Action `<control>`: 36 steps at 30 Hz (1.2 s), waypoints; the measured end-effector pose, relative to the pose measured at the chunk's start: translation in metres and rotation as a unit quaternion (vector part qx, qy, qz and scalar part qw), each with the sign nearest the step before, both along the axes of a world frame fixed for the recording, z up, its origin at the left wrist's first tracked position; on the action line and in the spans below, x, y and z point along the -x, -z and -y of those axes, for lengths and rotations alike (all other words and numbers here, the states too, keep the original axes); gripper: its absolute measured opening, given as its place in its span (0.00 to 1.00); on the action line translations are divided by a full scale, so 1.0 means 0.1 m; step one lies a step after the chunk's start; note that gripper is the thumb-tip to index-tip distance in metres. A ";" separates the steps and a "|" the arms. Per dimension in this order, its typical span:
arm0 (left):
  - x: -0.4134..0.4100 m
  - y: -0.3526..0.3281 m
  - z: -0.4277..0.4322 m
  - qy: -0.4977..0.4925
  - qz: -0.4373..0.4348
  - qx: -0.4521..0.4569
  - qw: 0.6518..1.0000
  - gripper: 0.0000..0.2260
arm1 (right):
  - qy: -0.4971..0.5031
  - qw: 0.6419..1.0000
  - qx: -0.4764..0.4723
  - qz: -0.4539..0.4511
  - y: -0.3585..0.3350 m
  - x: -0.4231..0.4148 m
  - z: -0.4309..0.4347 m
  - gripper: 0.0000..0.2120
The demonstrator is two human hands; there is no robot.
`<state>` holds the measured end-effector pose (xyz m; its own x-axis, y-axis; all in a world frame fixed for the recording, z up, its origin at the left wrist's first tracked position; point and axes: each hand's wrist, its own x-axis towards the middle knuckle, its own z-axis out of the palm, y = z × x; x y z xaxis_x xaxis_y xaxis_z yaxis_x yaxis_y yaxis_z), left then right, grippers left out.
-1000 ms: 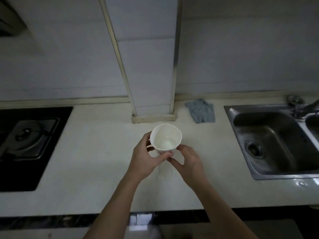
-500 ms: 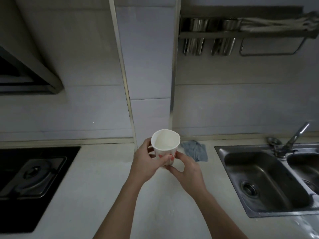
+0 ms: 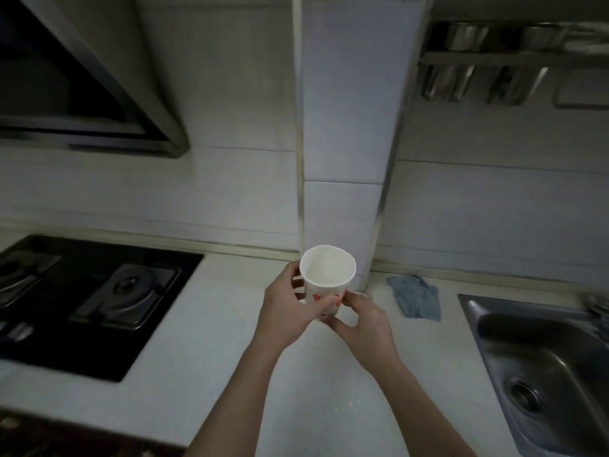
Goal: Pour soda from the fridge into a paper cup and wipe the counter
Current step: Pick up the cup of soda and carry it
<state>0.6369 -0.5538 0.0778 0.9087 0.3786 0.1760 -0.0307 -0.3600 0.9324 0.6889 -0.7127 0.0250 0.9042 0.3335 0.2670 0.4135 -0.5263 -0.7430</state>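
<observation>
A white paper cup (image 3: 327, 270) with red print is held upright in the air above the pale counter (image 3: 204, 364). My left hand (image 3: 290, 311) grips its left side and front, thumb across the red print. My right hand (image 3: 364, 321) pinches the cup's lower right side. The cup's inside looks white; I cannot tell whether any liquid is in it. A crumpled blue-grey cloth (image 3: 416, 296) lies on the counter to the right, by the wall. Small wet drops (image 3: 354, 404) glint on the counter between my forearms. No soda bottle is in view.
A black gas hob (image 3: 99, 301) takes up the counter's left part, under a range hood (image 3: 82, 94). A steel sink (image 3: 543, 367) is set in at the right. A tiled pillar (image 3: 349, 159) stands behind the cup, with a rack of steel utensils (image 3: 487, 67) upper right.
Both hands have lifted the cup off the counter and keep holding it. The view has tilted upward and turned left, so the hood, rack and more of the hob now show.
</observation>
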 end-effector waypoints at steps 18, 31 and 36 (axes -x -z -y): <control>1.75 0.06 -0.51 -0.339 -0.001 0.002 0.941 0.35 | -0.349 0.936 -0.002 -0.040 0.02 0.91 -1.29 0.20; 3.38 0.06 -0.91 -0.538 -0.003 -0.005 0.843 0.33 | -0.544 0.836 -0.020 -0.066 0.05 2.35 -2.30 0.21; 3.87 0.16 -1.34 -0.568 -0.001 -0.001 0.823 0.35 | -0.579 0.814 -0.004 -0.043 0.19 2.78 -2.87 0.22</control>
